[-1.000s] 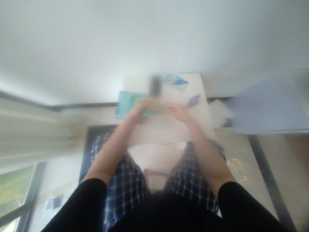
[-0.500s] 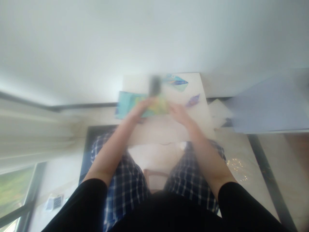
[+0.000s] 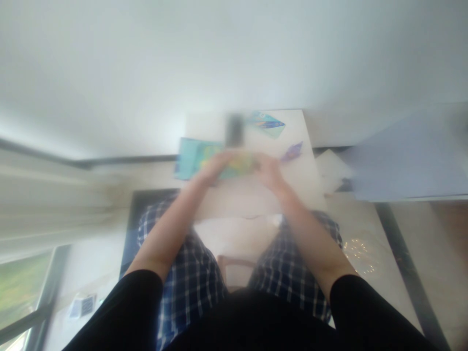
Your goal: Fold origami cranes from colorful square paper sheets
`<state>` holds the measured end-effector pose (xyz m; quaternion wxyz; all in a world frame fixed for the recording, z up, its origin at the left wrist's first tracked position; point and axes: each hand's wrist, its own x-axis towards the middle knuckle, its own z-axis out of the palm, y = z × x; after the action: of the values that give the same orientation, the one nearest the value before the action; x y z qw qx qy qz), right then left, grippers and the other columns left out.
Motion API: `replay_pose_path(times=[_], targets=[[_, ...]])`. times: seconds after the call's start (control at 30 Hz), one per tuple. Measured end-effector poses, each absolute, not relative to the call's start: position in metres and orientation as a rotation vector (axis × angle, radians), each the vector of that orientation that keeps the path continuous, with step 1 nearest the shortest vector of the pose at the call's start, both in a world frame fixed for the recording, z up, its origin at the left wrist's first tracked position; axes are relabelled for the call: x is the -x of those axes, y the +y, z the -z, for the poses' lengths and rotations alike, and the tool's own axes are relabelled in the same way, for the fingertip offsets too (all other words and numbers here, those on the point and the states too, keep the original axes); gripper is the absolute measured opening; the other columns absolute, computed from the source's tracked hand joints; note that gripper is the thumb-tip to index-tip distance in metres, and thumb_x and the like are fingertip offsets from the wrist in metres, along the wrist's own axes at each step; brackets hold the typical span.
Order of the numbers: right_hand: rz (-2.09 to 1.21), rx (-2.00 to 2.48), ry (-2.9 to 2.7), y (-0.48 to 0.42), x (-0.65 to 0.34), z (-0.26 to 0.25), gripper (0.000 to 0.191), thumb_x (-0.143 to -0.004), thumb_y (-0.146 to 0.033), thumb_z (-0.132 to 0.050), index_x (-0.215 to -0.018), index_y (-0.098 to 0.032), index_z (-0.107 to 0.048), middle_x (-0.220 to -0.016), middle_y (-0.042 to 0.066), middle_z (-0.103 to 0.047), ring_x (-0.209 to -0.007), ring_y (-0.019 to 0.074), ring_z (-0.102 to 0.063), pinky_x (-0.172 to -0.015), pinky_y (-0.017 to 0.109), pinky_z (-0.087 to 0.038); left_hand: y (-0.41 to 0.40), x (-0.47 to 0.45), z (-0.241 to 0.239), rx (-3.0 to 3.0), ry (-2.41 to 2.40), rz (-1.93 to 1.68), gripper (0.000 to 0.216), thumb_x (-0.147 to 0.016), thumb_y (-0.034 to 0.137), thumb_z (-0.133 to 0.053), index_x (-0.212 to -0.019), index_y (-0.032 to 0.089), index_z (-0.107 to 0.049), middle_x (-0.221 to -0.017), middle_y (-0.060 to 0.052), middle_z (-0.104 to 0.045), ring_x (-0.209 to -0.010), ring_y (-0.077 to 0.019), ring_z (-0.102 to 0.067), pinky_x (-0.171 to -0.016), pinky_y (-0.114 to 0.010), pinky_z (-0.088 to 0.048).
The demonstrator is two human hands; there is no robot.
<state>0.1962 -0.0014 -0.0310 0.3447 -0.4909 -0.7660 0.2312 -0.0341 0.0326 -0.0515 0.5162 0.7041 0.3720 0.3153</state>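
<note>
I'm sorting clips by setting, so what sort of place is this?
Probably a room in a home: there is a pale curtain near a window, and a white table by a plain wall.

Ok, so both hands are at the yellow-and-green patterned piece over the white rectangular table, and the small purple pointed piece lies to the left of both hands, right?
Not quite: the head view shows the small purple pointed piece to the right of both hands. The left hand and right hand are at the yellow-and-green patterned piece, as you said.
</note>
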Motion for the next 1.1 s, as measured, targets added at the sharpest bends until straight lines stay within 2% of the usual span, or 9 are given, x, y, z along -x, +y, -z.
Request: replay_pose_path(times=[0.07, 0.23, 0.33, 0.47, 0.6, 0.73, 0.87, 1.0, 1.1], targets=[[-0.575, 1.23, -1.997, -0.001, -0.197, 0.033, 0.042, -0.07, -0.004, -0.052, -0.104, -0.018, -0.073, -0.106, 0.007, -0.075, -0.103, 0.0229, -0.068, -0.096, 0.036, -0.051, 0.033, 0.033, 0.053, -1.712, 0.892, -0.764, 0.059, -0.049, 0.045, -0.083, -0.101, 0.018, -0.074, -0.127, -0.011, -0.066, -0.131, -0.0352, -0.05, -0.116, -0.046, -0.028], [-0.563, 1.147, -1.971, 0.0, -0.199, 0.035, 0.039, -0.072, -0.006, -0.053, -0.101, -0.021, -0.074, -0.105, 0.004, -0.074, -0.101, 0.0205, -0.068, -0.094, 0.034, -0.052, 0.024, 0.021, 0.045, -1.45, 0.994, -0.77, 0.041, -0.076, 0.049, -0.068, -0.099, 0.015, -0.074, -0.111, -0.01, -0.072, -0.116, -0.0303, -0.061, -0.104, -0.043, -0.044], [-0.556, 1.12, -1.955, -0.001, -0.198, 0.036, 0.03, -0.075, -0.012, -0.057, -0.098, -0.021, -0.073, -0.1, 0.005, -0.074, -0.097, 0.0208, -0.068, -0.09, 0.034, -0.052, 0.018, 0.014, 0.04, -1.27, 0.99, -0.743, 0.042, -0.076, 0.05, -0.07, -0.096, 0.014, -0.076, -0.101, -0.011, -0.075, -0.105, -0.0297, -0.067, -0.096, -0.04, -0.05], [-0.529, 1.154, -1.943, -0.006, -0.194, 0.034, 0.024, -0.076, -0.023, -0.061, -0.098, -0.019, -0.071, -0.095, 0.007, -0.073, -0.092, 0.0219, -0.067, -0.085, 0.034, -0.053, 0.018, 0.014, 0.047, -1.214, 0.981, -0.734, 0.045, -0.072, 0.052, -0.074, -0.098, 0.014, -0.076, -0.105, -0.012, -0.074, -0.102, -0.0282, -0.068, -0.094, -0.039, -0.05], [-0.617, 1.149, -1.885, -0.008, -0.19, 0.028, 0.034, -0.076, -0.032, -0.062, -0.107, -0.019, -0.069, -0.104, 0.008, -0.072, -0.1, 0.0232, -0.066, -0.093, 0.037, -0.051, 0.023, 0.017, 0.056, -1.248, 0.966, -0.77, 0.042, -0.072, 0.05, -0.075, -0.095, 0.014, -0.076, -0.107, -0.011, -0.074, -0.1, -0.0264, -0.068, -0.093, -0.038, -0.05], [-0.95, 1.202, -1.706, 0.002, -0.2, 0.025, 0.04, -0.076, -0.039, -0.06, -0.112, -0.024, -0.068, -0.115, 0.005, -0.071, -0.111, 0.0242, -0.063, -0.102, 0.042, -0.047, 0.026, 0.021, 0.055, -1.262, 1.034, -0.816, 0.043, -0.074, 0.05, -0.073, -0.098, 0.014, -0.076, -0.107, -0.011, -0.074, -0.1, -0.0266, -0.068, -0.092, -0.037, -0.05], [-1.453, 1.218, -1.386, 0.011, -0.212, 0.024, 0.053, -0.082, -0.054, -0.05, -0.126, -0.028, -0.06, -0.121, 0.003, -0.068, -0.105, 0.0236, -0.066, -0.088, 0.043, -0.056, 0.028, 0.021, 0.05, -1.307, 1.084, -0.854, 0.051, -0.074, 0.053, -0.07, -0.106, 0.013, -0.074, -0.113, -0.012, -0.072, -0.108, -0.0283, -0.065, -0.096, -0.038, -0.049], [-1.424, 1.126, -1.422, 0.011, -0.209, 0.024, 0.071, -0.066, -0.052, -0.074, -0.129, -0.025, -0.057, -0.125, 0.006, -0.065, -0.113, 0.0254, -0.063, -0.097, 0.042, -0.053, 0.026, 0.019, 0.044, -1.353, 1.165, -0.867, 0.055, -0.075, 0.056, -0.067, -0.108, 0.013, -0.073, -0.115, -0.01, -0.072, -0.111, -0.029, -0.064, -0.098, -0.037, -0.047], [-1.308, 1.116, -1.432, 0.01, -0.203, 0.026, 0.072, -0.062, -0.042, -0.079, -0.129, -0.024, -0.057, -0.122, 0.006, -0.067, -0.113, 0.0251, -0.063, -0.102, 0.041, -0.05, 0.024, 0.018, 0.039, -1.368, 1.216, -0.864, 0.053, -0.08, 0.056, -0.061, -0.11, 0.015, -0.072, -0.113, -0.009, -0.072, -0.108, -0.028, -0.065, -0.095, -0.035, -0.048]])
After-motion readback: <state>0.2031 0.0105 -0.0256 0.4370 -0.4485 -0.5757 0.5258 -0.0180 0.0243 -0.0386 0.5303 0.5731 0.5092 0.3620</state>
